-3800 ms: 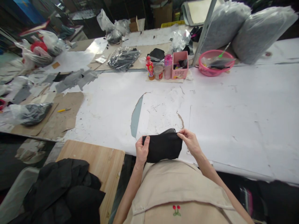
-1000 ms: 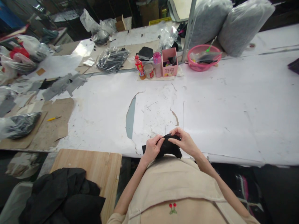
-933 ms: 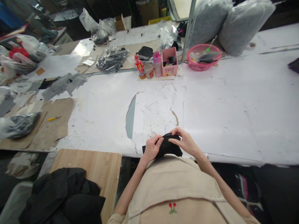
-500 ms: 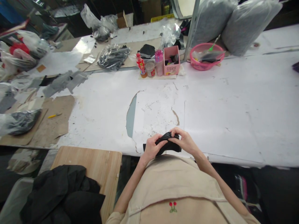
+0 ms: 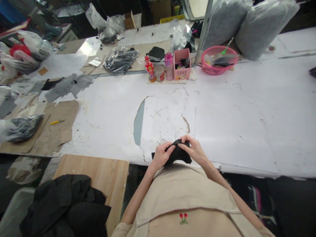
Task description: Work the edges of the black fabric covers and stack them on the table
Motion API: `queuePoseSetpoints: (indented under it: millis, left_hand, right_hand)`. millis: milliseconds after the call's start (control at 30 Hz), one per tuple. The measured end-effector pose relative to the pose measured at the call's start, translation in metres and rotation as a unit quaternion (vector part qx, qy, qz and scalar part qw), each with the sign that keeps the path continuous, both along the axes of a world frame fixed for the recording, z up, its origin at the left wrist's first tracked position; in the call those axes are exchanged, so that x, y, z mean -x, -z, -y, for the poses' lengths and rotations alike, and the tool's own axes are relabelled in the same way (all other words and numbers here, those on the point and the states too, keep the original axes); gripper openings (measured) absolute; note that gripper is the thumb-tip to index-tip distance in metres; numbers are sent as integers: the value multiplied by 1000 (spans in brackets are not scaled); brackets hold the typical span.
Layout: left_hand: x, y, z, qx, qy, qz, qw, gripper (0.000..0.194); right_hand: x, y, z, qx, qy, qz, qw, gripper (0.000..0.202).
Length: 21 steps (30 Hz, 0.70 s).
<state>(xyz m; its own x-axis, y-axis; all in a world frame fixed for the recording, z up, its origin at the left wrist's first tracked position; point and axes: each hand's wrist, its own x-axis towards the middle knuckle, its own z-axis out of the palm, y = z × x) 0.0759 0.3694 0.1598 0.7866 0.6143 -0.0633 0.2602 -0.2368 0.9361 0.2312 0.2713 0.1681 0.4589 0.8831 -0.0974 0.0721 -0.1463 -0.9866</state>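
Both my hands grip a small piece of black fabric (image 5: 178,156) at the near edge of the paper-covered table (image 5: 227,131). My left hand (image 5: 161,154) pinches its upper edge from the left, thumb on the near side. On the right, my right hand (image 5: 193,148) holds the same edge between thumb and fingers, close to the left thumb. The edge looks folded or rolled and arches up between the hands, while the rest hangs toward my apron (image 5: 185,187). Its exact kind I cannot make out.
Ahead stand a red-capped bottle (image 5: 149,69), a jar (image 5: 159,73), a pink bottle (image 5: 169,66), a pink box (image 5: 182,65) and a pink basket (image 5: 219,61). Left lie a yellow cutter (image 5: 57,121) and a wooden board (image 5: 108,177) with black cloth (image 5: 71,204).
The fabric's upper edge has been turned by my fingers, and more of its flat near face shows. My right thumb has shifted slightly along the edge. Both hands keep hold.
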Motion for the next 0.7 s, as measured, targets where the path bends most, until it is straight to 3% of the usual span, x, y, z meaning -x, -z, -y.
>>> queuePoseSetpoints:
  millis: [167, 267, 433, 700]
  left_hand:
    - [-4, -1, 2, -75, 22, -17, 997, 27]
    - [-9, 3, 6, -52, -21, -2, 998, 31]
    - [-12, 7, 9, 128, -119, 45, 984, 42]
    - [-13, 4, 9, 332, -110, 74, 934, 28]
  right_hand:
    - [2, -1, -1, 14, -2, 60, 998, 18]
    - [3, 0, -1, 1, -18, 77, 997, 17]
    - [7, 0, 0, -48, -36, 88, 994, 15]
    - [1, 3, 4, -67, -66, 143, 985, 13]
